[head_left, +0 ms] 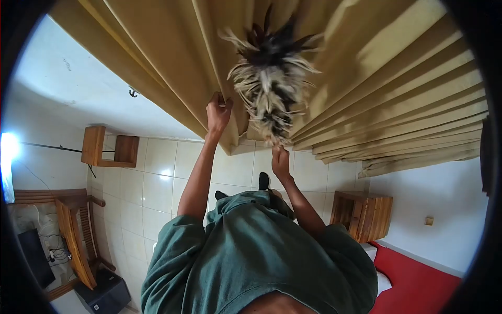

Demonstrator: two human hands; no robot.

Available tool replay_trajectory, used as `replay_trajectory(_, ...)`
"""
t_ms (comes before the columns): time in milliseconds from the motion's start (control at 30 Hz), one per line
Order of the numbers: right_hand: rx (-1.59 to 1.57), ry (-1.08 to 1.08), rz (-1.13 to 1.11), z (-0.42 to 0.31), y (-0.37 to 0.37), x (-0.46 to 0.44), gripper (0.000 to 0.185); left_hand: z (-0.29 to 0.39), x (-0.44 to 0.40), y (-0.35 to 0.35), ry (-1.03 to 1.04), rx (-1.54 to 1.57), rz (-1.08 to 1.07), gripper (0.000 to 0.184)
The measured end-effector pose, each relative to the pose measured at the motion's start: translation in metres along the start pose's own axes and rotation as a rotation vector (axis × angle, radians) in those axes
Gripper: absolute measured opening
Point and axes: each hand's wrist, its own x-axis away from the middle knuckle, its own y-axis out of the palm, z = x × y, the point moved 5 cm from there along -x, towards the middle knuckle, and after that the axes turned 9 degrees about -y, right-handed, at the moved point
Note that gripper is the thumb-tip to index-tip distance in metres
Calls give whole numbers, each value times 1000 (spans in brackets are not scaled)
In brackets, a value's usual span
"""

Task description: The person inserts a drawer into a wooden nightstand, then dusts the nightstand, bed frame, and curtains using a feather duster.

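A long tan curtain (172, 57) hangs in folds in front of me. My left hand (218, 112) is closed on a fold of it, left of the middle of the view. My right hand (281, 161) grips the lower end of a feather duster (272, 83), whose handle is hidden in my fist. The duster points up, its dark and cream feathers spread in front of the curtain and slightly blurred. Whether the feathers touch the cloth, I cannot tell.
Wooden cabinets stand at left (94, 146) and right (361, 214). At lower left are a wooden bench (76, 240), cables and a black box (104, 293). A red surface (413, 282) lies at lower right. Pale tiles (157, 178) cover the floor.
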Motion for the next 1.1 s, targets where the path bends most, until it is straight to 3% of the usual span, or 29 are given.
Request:
replay_trajectory(100, 262, 30, -69, 78, 29, 20, 35, 3, 11, -9, -93, -95, -26, 21)
replay_trajectory(133, 434, 22, -276, 122, 35, 44, 42, 5, 15, -14, -129, -148, -33, 21)
replay_trajectory(167, 462, 289, -550, 181, 35, 74, 48, -1, 15, -18, -112, -115, -9, 20)
replay_trajectory(233, 443, 706, -708, 240, 1, 137, 67, -22, 19, -33, -86, -53, 52, 20)
replay_trajectory(267, 615, 765, -665, 270, -10, 169, 59, -23, 23, -43, -105, -63, 75, 19)
replay_trajectory(333, 764, 171, -900, 314, -11, 227, 51, -20, 24, -60, -135, -79, 128, 19)
replay_trajectory(467, 336, 358, -602, 222, -40, 174, 40, -43, 28, -66, -191, -41, 205, 18)
replay_trajectory(667, -32, 59, -344, 76, -7, 18, 19, -66, 33, -59, -234, -41, 323, 16)
replay_trajectory(800, 85, -395, -107, 41, 7, -69, 18, -62, 33, -62, -264, -81, 338, 15)
replay_trajectory(867, 67, -305, -263, 62, 20, -90, 20, -46, 43, -60, -267, -50, 358, 15)
replay_trajectory(900, 19, -158, -368, 75, 23, -95, 20, -43, 47, -61, -278, -113, 369, 12)
replay_trajectory(1000, 475, -87, -696, 182, 27, -50, 29, -34, 61, -63, -260, -81, 402, 11)
replay_trajectory(1067, 600, 136, -910, 262, 10, -1, 46, -40, 59, -73, -286, -101, 422, 8)
replay_trajectory(1100, 699, 508, -940, 306, -5, 24, 53, -41, 66, -75, -304, -114, 433, 7)
